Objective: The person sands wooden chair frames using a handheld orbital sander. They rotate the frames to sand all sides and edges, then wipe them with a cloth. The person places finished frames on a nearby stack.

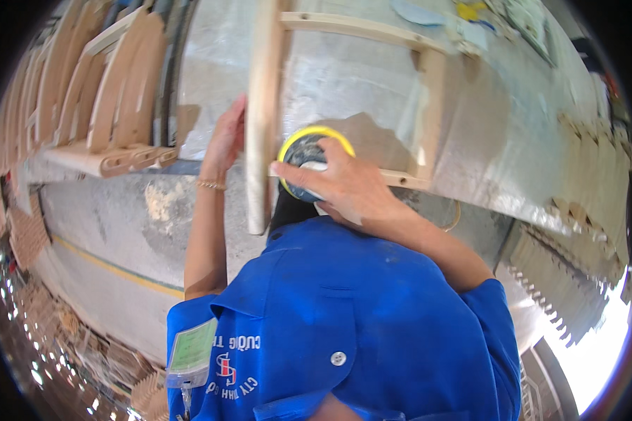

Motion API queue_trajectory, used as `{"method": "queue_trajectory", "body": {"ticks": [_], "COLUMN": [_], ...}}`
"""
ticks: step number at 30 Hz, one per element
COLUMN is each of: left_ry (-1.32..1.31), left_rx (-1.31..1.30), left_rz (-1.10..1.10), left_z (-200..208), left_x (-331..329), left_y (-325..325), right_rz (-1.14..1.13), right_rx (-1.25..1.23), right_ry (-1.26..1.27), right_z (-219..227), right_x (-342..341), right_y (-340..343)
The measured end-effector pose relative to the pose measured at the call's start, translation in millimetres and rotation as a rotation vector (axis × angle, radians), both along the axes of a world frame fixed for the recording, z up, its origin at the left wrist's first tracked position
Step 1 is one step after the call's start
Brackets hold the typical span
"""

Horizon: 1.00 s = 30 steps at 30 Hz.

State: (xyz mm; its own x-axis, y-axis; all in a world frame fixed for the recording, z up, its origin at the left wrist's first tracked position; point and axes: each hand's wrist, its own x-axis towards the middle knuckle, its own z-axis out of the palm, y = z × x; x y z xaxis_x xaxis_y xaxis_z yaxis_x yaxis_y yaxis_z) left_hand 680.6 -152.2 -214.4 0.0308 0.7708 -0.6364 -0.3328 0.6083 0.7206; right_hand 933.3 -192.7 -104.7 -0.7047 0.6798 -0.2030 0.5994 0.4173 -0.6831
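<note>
My right hand (351,184) is closed over a round hand sander (300,149) with a dark body and a yellow rim. The sander sits against the inner side of the long left rail of a pale wooden frame (263,119), near its close end. Just outside that same rail is my left hand (225,140), held edge-on with its fingers toward the far side. Those fingers are blurred and partly hidden, so their grip on the rail does not show. Two crosspieces and a right-hand rail (430,105) make up the rest of the frame, lying on a grey worktable (344,77).
Curved wooden parts (112,91) stand in a row at the left, beside the table. Yellow and pale blue scraps (470,10) lie at the table's far edge. Stacked wooden pieces (565,281) are at the right. A yellow line (119,270) crosses the concrete floor.
</note>
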Motion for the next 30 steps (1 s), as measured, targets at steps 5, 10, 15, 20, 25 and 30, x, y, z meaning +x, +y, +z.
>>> {"method": "queue_trajectory", "body": {"ticks": [5, 10, 15, 20, 25, 30], "left_ry": [0.347, 0.354, 0.298, 0.321, 0.319, 0.421], "left_rx": [0.096, 0.127, 0.093, 0.096, 0.111, 0.136], "left_rz": [-0.118, -0.087, -0.041, -0.038, -0.062, -0.179], "left_z": [11, 21, 24, 27, 25, 21], "left_x": [23, 35, 38, 39, 36, 30], "left_y": [-9, -9, -8, -8, -7, 10], "right_rz": [-0.195, -0.466, -0.902, -0.97, -0.706, -0.68], "right_rx": [0.041, 0.14, 0.19, 0.36, 0.34, 0.576], "right_ry": [-0.013, -0.122, -0.328, -0.178, -0.053, 0.006], "right_z": [-12, -5, 4, 0, -22, -40], "right_x": [56, 139, 196, 202, 174, 163], "right_y": [-39, -79, -82, -48, 2, 65]}}
